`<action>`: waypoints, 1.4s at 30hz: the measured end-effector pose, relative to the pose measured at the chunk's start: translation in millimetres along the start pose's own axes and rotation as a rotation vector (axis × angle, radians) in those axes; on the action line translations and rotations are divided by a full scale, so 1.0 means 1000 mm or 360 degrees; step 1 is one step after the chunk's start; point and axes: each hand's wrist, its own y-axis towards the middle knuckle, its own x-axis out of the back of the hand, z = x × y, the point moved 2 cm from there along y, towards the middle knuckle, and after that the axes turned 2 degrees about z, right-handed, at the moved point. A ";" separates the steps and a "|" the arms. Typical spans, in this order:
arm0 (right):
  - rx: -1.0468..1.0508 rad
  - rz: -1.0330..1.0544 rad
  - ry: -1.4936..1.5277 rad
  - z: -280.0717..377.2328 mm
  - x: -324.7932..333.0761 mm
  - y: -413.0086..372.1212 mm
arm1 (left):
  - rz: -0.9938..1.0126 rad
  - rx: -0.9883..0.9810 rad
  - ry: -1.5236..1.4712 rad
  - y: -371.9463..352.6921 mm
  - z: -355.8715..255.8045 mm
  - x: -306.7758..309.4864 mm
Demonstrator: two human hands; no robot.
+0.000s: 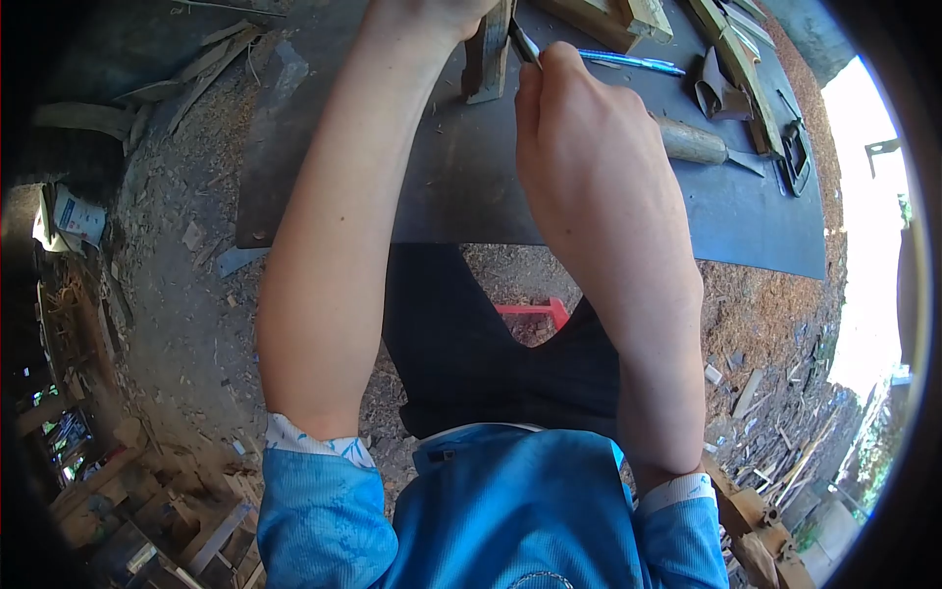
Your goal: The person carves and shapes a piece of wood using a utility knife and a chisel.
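The right hand (pixel 589 133) is clenched around a thin metal tool (pixel 524 43), fingers closed in a pen-style grip. The tool tip is set against the edge of a small wooden block (pixel 486 61). The block stands upright on the dark tabletop (pixel 461 187), at the top of the view. The left hand (pixel 432 14) is largely cut off by the frame edge. It meets the upper part of the block, but whether its fingers are closed on the block cannot be determined. The step in hand appears to be fine cutting or scribing on the block's edge. Any further stroke calls for the block to be braced firmly and the tip kept under short, controlled pressure. A blue pen (pixel 633 63) and a wooden-handled chisel (pixel 699 145) lie just beyond the right hand. Sawdust (pixel 186 294) covers the ground below.
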 end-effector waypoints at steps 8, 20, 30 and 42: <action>0.0129 -0.0101 -0.0076 -0.008 -0.007 0.002 | -0.0009 0.0089 -0.0032 0.003 0.010 0.002; 0.0340 -0.0108 -0.0120 -0.006 -0.003 0.000 | 0.0038 0.0095 -0.0088 0.001 0.006 0.002; 0.0117 -0.0036 -0.0151 0.004 -0.005 0.002 | 0.0023 0.0083 -0.0103 0.003 0.009 0.008; 0.0184 0.0011 -0.0282 0.004 -0.003 -0.010 | -0.0037 0.0036 -0.0058 0.001 0.008 0.000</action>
